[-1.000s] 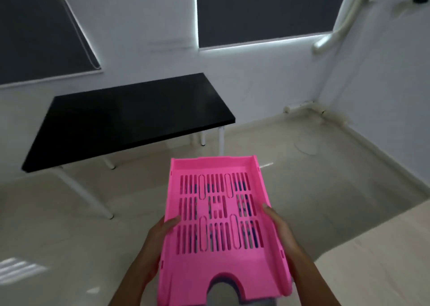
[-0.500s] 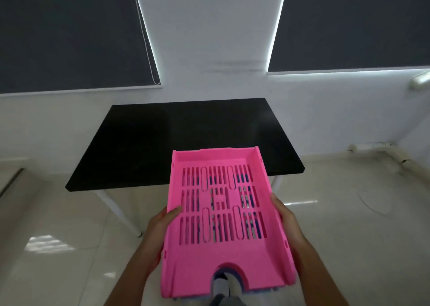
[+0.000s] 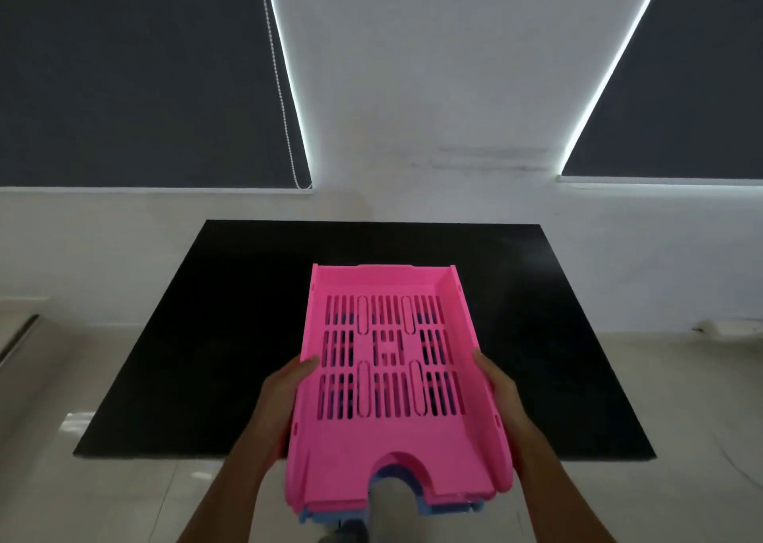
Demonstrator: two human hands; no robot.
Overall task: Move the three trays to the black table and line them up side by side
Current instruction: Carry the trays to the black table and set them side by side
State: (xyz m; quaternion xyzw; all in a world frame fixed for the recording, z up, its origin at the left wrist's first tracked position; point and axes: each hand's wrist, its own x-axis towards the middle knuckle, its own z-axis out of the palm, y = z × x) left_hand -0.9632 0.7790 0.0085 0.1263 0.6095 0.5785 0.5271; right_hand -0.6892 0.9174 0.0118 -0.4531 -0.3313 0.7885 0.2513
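I carry a nested stack of trays (image 3: 388, 439) in both hands. The top one is pink with a slotted floor; a blue tray edge (image 3: 437, 520) peeks out underneath at the near end. My left hand (image 3: 285, 394) grips the stack's left side wall and my right hand (image 3: 497, 390) grips the right side wall. The stack hovers over the near middle of the black table (image 3: 198, 336), whose top is bare and dark. How many trays sit under the pink one is hidden.
The black table stands against a white wall (image 3: 413, 88) with two dark window blinds (image 3: 124, 68) above it. Pale tiled floor (image 3: 62, 501) lies on both sides of the table. A blind cord (image 3: 285, 101) hangs by the left window.
I have turned left and stepped closer, so the black table now lies straight ahead with the tray stack over its near edge. Both hands keep the same grip.
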